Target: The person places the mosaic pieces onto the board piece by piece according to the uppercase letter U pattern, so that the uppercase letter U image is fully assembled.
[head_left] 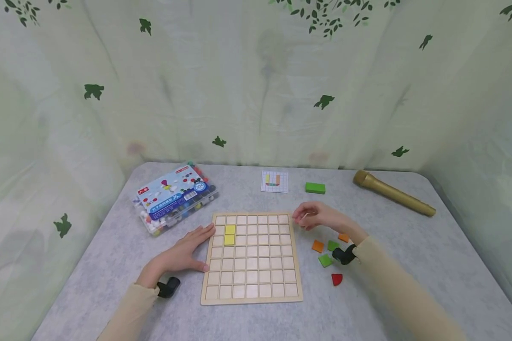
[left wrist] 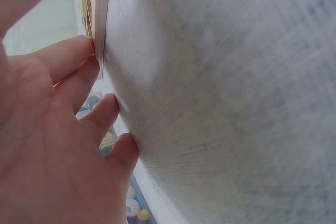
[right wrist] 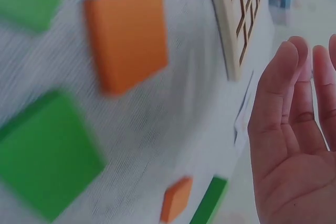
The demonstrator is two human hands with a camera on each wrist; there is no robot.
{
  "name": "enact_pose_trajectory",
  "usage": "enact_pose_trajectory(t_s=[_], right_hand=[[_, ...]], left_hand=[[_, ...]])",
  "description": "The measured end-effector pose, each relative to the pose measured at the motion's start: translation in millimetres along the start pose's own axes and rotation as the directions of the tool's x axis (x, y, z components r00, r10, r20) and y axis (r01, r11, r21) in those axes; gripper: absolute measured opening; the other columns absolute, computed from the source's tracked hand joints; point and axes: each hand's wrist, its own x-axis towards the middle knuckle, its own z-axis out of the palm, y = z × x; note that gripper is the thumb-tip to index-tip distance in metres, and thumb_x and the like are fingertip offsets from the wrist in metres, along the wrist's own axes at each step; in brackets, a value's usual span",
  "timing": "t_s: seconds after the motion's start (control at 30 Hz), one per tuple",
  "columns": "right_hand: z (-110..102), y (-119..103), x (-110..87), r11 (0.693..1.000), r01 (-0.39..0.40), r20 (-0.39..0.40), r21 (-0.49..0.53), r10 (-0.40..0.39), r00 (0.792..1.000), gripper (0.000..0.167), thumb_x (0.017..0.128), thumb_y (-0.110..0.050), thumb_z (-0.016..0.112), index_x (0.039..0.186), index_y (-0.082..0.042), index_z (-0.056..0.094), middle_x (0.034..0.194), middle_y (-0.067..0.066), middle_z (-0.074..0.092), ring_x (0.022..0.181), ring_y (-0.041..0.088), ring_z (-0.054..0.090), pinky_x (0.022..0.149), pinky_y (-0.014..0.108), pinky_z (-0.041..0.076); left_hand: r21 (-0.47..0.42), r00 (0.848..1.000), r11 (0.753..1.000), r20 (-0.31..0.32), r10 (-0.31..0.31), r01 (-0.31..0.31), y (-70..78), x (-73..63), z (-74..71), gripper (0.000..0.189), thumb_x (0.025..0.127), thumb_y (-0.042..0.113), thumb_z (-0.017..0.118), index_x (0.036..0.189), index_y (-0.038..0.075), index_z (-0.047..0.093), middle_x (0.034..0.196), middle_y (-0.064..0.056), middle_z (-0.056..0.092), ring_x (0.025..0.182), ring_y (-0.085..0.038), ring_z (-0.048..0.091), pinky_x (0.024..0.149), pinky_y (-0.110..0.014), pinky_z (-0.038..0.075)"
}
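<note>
A wooden grid board (head_left: 253,265) lies on the table, with two yellow tiles (head_left: 229,234) set one above the other near its upper left. My left hand (head_left: 180,251) rests along the board's left edge; in the left wrist view its fingertips (left wrist: 86,45) touch the frame. Beside the upper right corner hovers my right hand (head_left: 322,217), its fingers loosely bent, and I see nothing in them. Near that wrist lie orange tiles (head_left: 317,246), green tiles (head_left: 325,260) and a red quarter-round piece (head_left: 337,279). The right wrist view shows an orange tile (right wrist: 128,40) close up.
Behind the board lies a small pattern card (head_left: 275,181), with a green block (head_left: 315,188) to its right. A clear plastic case (head_left: 175,199) of colored parts sits at the back left. A gold-colored microphone-shaped stick (head_left: 394,194) lies at the back right.
</note>
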Motion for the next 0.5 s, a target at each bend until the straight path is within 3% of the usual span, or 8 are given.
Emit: enact_pose_trajectory(t_s=[0.27, 0.5], right_hand=[[-32.3, 24.1, -45.2, 0.998, -0.043, -0.089, 0.037, 0.046, 0.995, 0.035, 0.093, -0.014, 0.061, 0.118, 0.009, 0.054, 0.112, 0.027, 0.058, 0.095, 0.032, 0.058, 0.082, 0.037, 0.053], [-52.5, 42.0, -78.8, 0.995, -0.094, -0.166, 0.045, 0.1, 0.981, 0.034, 0.095, -0.016, 0.059, 0.12, 0.006, 0.054, 0.117, 0.024, 0.059, 0.102, 0.032, 0.058, 0.084, 0.037, 0.051]], left_hand=[[-0.006, 1.0, 1.0, -0.004, 0.016, -0.016, 0.3, 0.1, 0.6, 0.098, 0.08, 0.039, 0.076, 0.151, -0.001, 0.021, 0.157, -0.019, 0.014, 0.14, -0.046, 0.006, 0.108, -0.065, 0.009], [-0.009, 1.0, 1.0, 0.0, 0.004, -0.004, -1.3, 1.1, 1.7, 0.099, 0.079, 0.04, 0.076, 0.151, 0.001, 0.021, 0.157, -0.017, 0.013, 0.141, -0.044, 0.005, 0.109, -0.063, 0.009]])
